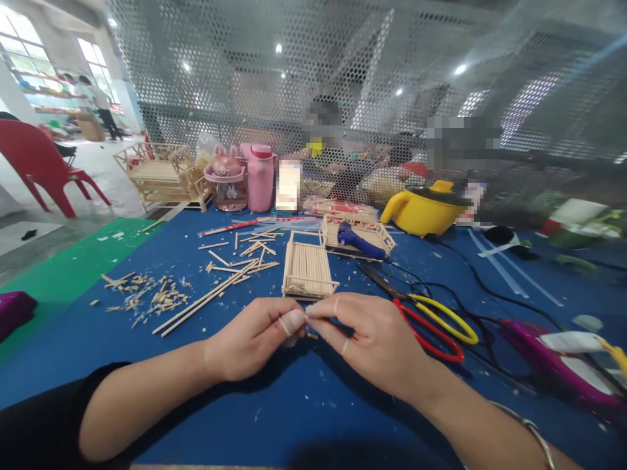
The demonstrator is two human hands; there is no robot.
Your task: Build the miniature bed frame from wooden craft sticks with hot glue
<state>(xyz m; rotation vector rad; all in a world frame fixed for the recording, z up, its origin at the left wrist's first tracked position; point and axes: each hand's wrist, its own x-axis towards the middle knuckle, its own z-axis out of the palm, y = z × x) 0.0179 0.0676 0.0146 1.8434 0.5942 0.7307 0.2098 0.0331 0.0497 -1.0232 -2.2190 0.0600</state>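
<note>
My left hand (pixel 262 336) is closed, its thumb pressed on the curled fingers. My right hand (pixel 369 339) pinches with thumb and forefinger, tips meeting the left fingertips. Whatever lies between them is too small to make out. Just beyond the hands stands a small wooden stick frame (pixel 307 269) with a slatted floor. Behind it to the right, a blue glue gun (pixel 361 243) rests on a second stick tray (pixel 386 240). Thin wooden sticks (pixel 208 297) and short cut pieces (pixel 164 295) lie to the left. Scissors (pixel 431 326) with red and yellow handles lie beside my right hand.
At the back stand a pink bottle (pixel 260 179), a pink jar (pixel 230 186), a lit phone (pixel 289 186) and a yellow pot (pixel 424 210). Black cables and a purple tool (pixel 558 359) lie right. A mesh screen (pixel 274 85) rises behind; a red chair (pixel 46 160) stands left.
</note>
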